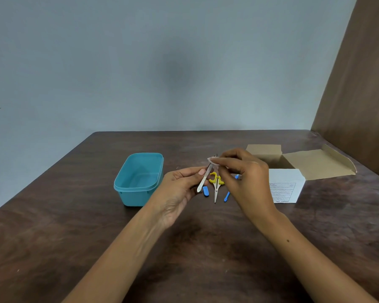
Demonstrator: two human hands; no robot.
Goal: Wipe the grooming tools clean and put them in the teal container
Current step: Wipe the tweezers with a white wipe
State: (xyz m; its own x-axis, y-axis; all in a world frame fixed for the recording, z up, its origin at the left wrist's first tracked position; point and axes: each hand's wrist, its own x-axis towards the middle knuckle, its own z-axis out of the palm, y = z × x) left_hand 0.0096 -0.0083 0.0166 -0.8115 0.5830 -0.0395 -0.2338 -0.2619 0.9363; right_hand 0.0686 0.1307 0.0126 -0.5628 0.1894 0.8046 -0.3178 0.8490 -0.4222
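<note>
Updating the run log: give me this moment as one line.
left hand: holds nail file | right hand: wipes its tip with pad | container: empty | scissors: on table

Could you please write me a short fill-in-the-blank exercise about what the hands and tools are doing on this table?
1. The metal nail file is held in the ____ hand.
2. The right hand presses a small white ____ against the file's upper end.
3. The teal container currently holds ____ tools.
4. The scissors on the table have ____ handles.

Missing words: left; wipe; no; yellow
</note>
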